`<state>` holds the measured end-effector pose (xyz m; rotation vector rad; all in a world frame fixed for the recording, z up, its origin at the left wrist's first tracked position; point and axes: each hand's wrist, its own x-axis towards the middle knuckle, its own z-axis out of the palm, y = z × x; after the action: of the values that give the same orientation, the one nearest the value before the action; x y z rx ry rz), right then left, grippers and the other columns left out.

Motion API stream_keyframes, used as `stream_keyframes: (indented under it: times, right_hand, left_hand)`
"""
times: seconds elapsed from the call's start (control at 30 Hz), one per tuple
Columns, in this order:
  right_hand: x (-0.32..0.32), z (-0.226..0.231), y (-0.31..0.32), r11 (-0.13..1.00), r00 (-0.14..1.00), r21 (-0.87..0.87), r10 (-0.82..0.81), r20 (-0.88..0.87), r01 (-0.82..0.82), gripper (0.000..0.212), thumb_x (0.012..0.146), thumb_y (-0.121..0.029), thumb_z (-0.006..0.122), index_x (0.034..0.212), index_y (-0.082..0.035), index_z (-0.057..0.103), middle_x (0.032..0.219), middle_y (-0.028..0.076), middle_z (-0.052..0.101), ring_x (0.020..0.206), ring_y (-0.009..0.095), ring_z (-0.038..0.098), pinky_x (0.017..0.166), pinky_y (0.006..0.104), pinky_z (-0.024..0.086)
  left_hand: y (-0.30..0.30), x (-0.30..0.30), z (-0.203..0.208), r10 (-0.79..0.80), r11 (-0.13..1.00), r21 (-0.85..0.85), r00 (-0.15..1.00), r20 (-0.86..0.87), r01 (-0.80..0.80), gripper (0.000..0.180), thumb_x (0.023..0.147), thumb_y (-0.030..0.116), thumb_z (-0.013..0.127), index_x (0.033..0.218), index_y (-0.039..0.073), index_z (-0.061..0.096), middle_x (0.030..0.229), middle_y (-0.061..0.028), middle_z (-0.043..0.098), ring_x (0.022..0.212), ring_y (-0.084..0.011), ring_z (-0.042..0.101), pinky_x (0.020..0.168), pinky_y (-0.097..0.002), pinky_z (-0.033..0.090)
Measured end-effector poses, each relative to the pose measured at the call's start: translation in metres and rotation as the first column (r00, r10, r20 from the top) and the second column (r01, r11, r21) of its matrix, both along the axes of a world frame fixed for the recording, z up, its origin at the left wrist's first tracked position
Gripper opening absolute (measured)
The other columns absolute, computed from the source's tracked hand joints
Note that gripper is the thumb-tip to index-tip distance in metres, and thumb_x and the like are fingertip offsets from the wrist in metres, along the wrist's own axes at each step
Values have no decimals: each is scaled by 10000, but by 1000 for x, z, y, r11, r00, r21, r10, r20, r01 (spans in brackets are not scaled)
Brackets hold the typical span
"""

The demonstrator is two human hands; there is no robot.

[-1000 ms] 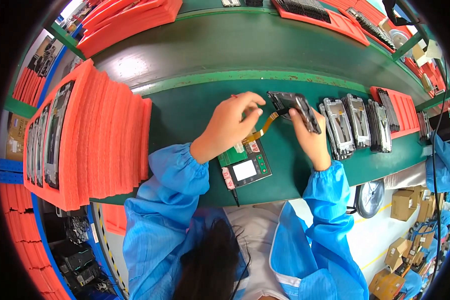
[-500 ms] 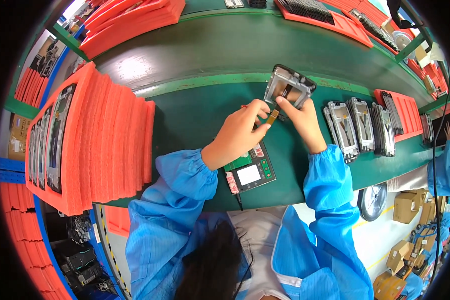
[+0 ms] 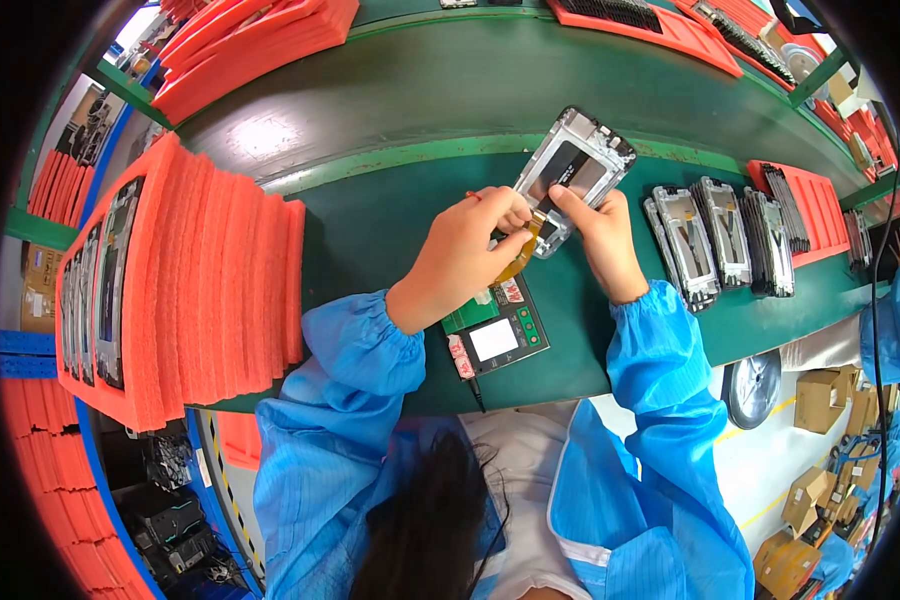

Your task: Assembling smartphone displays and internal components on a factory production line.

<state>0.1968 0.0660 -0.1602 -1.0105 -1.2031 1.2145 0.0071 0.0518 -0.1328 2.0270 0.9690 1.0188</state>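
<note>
A silver phone frame [image 3: 592,150] with a dark panel inside its opening is tilted above the bench. My right hand [image 3: 605,240] grips its right side, thumb across the inner face. My left hand [image 3: 462,245] is closed in a pinch at the frame's lower end, around an amber flat ribbon cable [image 3: 516,266]. The cable bends down toward a black tester box [image 3: 528,352] with a white screen, green buttons and a green circuit board [image 3: 467,316]. Where the cable meets the frame is partly behind my left fingers. A small red tip [image 3: 473,195] shows by my left knuckles.
On the left rises a tall stack of red foam trays [image 3: 235,290], phone frames in the outermost. Upright phone frames [image 3: 685,240] stand in rows at the right, beside a red foam tray [image 3: 820,215]. A black lead [image 3: 478,392] runs off the tester toward me.
The phone frame has turned, its inner face now showing more fully, and its far end sits higher. My left hand has shifted slightly left, and more of the bent cable shows.
</note>
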Motion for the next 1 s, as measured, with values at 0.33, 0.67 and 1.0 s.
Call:
stream_keyframes:
  times: [0.33,0.67,1.0]
  right_hand:
    - [-2,13,-9,999,998,28,-16,-53,17,186,897,-90,637,1018,46,671,917,58,692,784,89,627,717,250,496]
    - [-5,13,-14,999,998,18,29,-55,-28,166,891,-87,644,986,42,685,900,45,690,781,80,618,695,242,485]
    - [-18,14,-20,992,997,113,-49,-51,55,116,876,-64,658,885,34,719,748,-2,676,652,39,572,549,208,440]
  left_hand:
    - [-2,3,-1,78,884,467,980,-183,17,186,766,72,697,914,63,583,824,-77,571,734,-266,594,647,-365,491]
    - [-3,3,-7,121,815,579,965,-233,38,138,774,65,705,884,76,621,798,-57,568,718,-240,611,619,-332,498]
    - [1,1,-15,101,809,586,969,-225,52,178,730,49,690,844,72,557,734,-52,470,690,-228,578,589,-333,483]
